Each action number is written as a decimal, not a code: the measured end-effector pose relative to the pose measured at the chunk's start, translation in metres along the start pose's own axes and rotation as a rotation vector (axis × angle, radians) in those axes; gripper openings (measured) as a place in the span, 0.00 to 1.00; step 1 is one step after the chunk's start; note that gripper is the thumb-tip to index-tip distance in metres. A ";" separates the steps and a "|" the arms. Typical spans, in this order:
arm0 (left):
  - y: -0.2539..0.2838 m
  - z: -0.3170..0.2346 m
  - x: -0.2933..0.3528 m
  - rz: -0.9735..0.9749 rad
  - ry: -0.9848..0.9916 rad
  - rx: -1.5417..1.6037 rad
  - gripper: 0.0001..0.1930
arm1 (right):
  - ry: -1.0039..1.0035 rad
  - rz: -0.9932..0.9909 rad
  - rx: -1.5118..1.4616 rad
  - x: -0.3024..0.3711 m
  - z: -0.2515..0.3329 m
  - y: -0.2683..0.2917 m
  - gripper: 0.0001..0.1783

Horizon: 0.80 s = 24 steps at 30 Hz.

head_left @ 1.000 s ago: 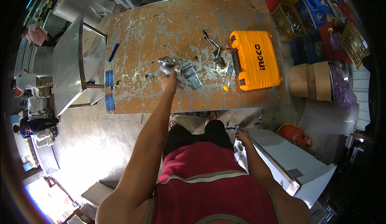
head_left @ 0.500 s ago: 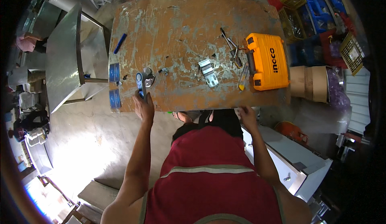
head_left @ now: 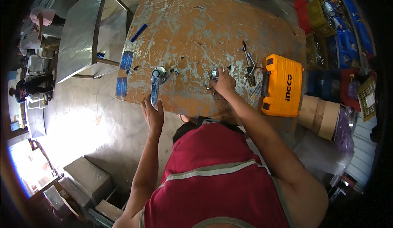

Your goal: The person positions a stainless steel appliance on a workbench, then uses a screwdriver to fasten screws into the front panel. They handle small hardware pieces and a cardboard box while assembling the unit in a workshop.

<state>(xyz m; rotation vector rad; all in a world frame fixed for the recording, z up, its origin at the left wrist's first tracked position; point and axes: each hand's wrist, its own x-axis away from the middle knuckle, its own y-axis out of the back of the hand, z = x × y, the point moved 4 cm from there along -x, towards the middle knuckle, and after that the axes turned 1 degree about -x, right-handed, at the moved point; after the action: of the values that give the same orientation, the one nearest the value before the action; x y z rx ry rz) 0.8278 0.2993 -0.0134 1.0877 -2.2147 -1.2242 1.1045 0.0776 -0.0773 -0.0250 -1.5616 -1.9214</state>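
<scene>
My left hand [head_left: 153, 115] is at the table's near edge, with fingers apart around the lower end of a lever-like handle [head_left: 154, 87]. This handle is long, blue and silver, with a round head; a shiny round metal piece [head_left: 163, 77] lies beside the head. Farther right, my right hand [head_left: 224, 83] is closed on a shiny bent metal bracket [head_left: 214, 75], its fingers covering part of it. Small dark parts [head_left: 175, 72] lie between the hands. Two blue cards [head_left: 121, 86] rest at the table's left edge, a blue marker [head_left: 138, 33] beyond them.
Right of my right hand are screwdriver-like tools [head_left: 249, 66], a utility knife [head_left: 254, 94] and an orange tool case [head_left: 283, 85] on the scratched table [head_left: 213, 27]. Crates [head_left: 321, 18] and a cardboard box [head_left: 319, 115] stand beyond the right edge. Other people are at the far left.
My right hand has moved from beside the table's near edge up to the metal bracket and closed on it. My left hand's grip on the handle has loosened. The view has shifted.
</scene>
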 end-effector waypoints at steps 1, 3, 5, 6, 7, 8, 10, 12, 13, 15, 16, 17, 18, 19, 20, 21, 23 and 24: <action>0.000 -0.008 0.009 -0.031 0.005 -0.064 0.25 | 0.023 -0.029 -0.004 0.000 -0.004 0.000 0.48; -0.007 -0.021 0.025 0.059 0.040 0.030 0.23 | 0.076 -0.102 -0.070 0.004 -0.017 0.000 0.43; -0.019 -0.036 0.035 0.145 0.049 0.116 0.18 | -0.020 -0.144 -0.248 0.006 -0.042 0.003 0.31; -0.027 -0.044 0.038 0.224 0.025 0.155 0.17 | -0.030 -0.152 -0.287 0.008 -0.053 0.003 0.26; -0.035 -0.051 0.042 0.285 0.030 0.165 0.16 | -0.010 -0.168 -0.330 0.010 -0.062 0.004 0.25; -0.044 -0.057 0.046 0.348 0.033 0.175 0.16 | 0.035 -0.208 -0.378 0.013 -0.068 0.005 0.23; -0.061 -0.074 0.045 0.421 -0.072 0.194 0.15 | 0.136 -0.303 -0.355 0.015 -0.068 0.005 0.29; -0.079 -0.084 0.043 0.569 -0.088 0.189 0.16 | 0.130 -0.338 -0.334 0.014 -0.061 -0.002 0.34; -0.083 -0.089 0.041 0.599 -0.126 0.184 0.16 | 0.083 -0.301 -0.271 0.010 -0.055 -0.007 0.42; -0.091 -0.098 0.037 0.682 -0.179 0.149 0.17 | 0.000 -0.254 -0.205 0.001 -0.043 -0.013 0.45; -0.093 -0.101 0.034 0.699 -0.190 0.141 0.17 | -0.054 -0.213 -0.171 -0.003 -0.038 -0.015 0.46; -0.096 -0.105 0.030 0.710 -0.215 0.145 0.16 | -0.084 -0.230 -0.154 -0.007 -0.033 -0.015 0.49; -0.097 -0.106 0.028 0.725 -0.234 0.144 0.16 | -0.101 -0.194 -0.150 -0.011 -0.029 -0.015 0.48; -0.097 -0.107 0.025 0.719 -0.242 0.160 0.17 | -0.122 -0.156 -0.140 -0.014 -0.026 -0.014 0.47; -0.096 -0.105 0.025 0.715 -0.225 0.178 0.16 | -0.141 -0.131 -0.130 -0.014 -0.025 -0.012 0.46; -0.094 -0.102 0.023 0.718 -0.196 0.181 0.16 | -0.135 -0.180 -0.121 -0.012 -0.023 -0.007 0.42; -0.088 -0.093 0.027 0.732 -0.147 0.196 0.18 | -0.164 -0.172 -0.178 0.001 -0.028 0.001 0.38; -0.085 -0.089 0.029 0.736 -0.139 0.210 0.19 | -0.171 -0.171 -0.209 0.006 -0.030 0.006 0.36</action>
<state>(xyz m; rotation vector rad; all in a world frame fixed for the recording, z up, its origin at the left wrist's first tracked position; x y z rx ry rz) 0.9051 0.2014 -0.0372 0.1797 -2.5349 -0.7658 1.1141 0.0477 -0.0785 -0.1535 -1.5054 -2.2627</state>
